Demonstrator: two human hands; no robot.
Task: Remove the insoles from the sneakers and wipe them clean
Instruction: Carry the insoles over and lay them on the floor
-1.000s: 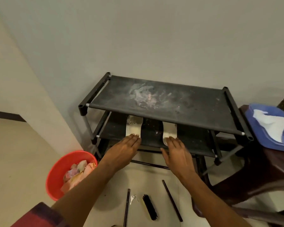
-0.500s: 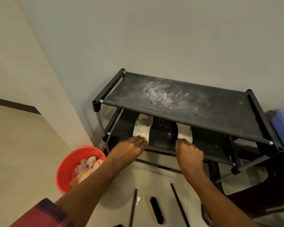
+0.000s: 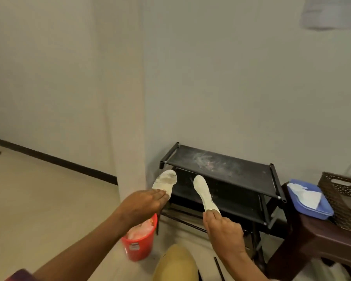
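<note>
Both out, before the rack (image 3: 221, 165): left hand (image 3: 144, 203) pinches stained insole (image 3: 165, 182), right hand (image 3: 223, 230) pinches pale insole (image 3: 204, 192). Wiping looks undone.

A black two-tier fabric shoe rack (image 3: 231, 173) stands before me on the beige floor (image 3: 49, 199), its top shelf smeared with pale dust. A red plastic bucket (image 3: 139, 248) sits on the floor beside its left leg. On my right, a dark brown worktop (image 3: 312, 236) carries a blue lidded box (image 3: 312, 212) and a brown woven basket (image 3: 336, 191).
</note>
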